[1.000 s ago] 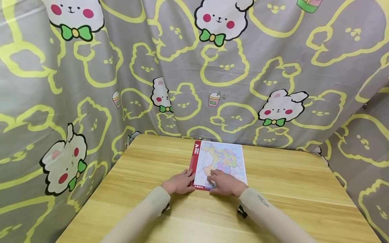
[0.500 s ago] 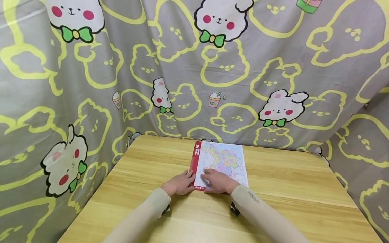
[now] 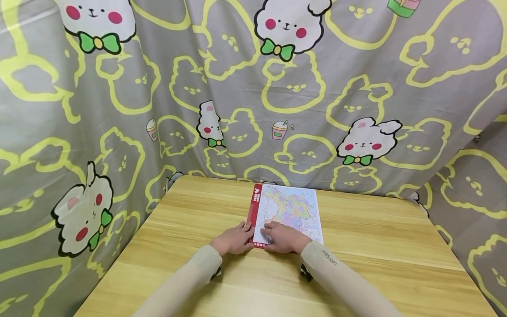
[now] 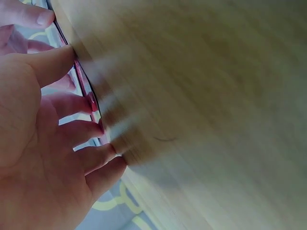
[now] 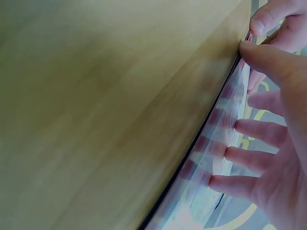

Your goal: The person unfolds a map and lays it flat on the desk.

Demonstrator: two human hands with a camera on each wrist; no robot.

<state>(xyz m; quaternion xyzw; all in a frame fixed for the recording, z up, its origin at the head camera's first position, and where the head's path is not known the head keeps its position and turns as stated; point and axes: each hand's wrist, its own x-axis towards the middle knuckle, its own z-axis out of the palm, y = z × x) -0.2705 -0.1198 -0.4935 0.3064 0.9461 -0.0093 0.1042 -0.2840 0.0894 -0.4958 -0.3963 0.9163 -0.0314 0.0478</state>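
Note:
A map board (image 3: 291, 204) with a red border along its left side lies flat on the wooden table, printed with coloured regions. My left hand (image 3: 233, 239) rests at its near left corner, fingers over the red border and thumb by the near edge. In the left wrist view, the fingers of that left hand (image 4: 53, 124) reach down to the table and the board's edge. My right hand (image 3: 285, 237) lies over the lower part of the map. The right wrist view shows this right hand (image 5: 273, 148) with spread fingertips touching the glossy surface and thumb at the near edge.
The wooden table (image 3: 376, 251) extends to both sides of the board and in front of it. A grey curtain (image 3: 245, 88) with yellow outlines and rabbit faces hangs behind the table and along its sides.
My right hand has slid a little left across the map, closer to the left hand, and then stays there. The left hand and the board look unmoved.

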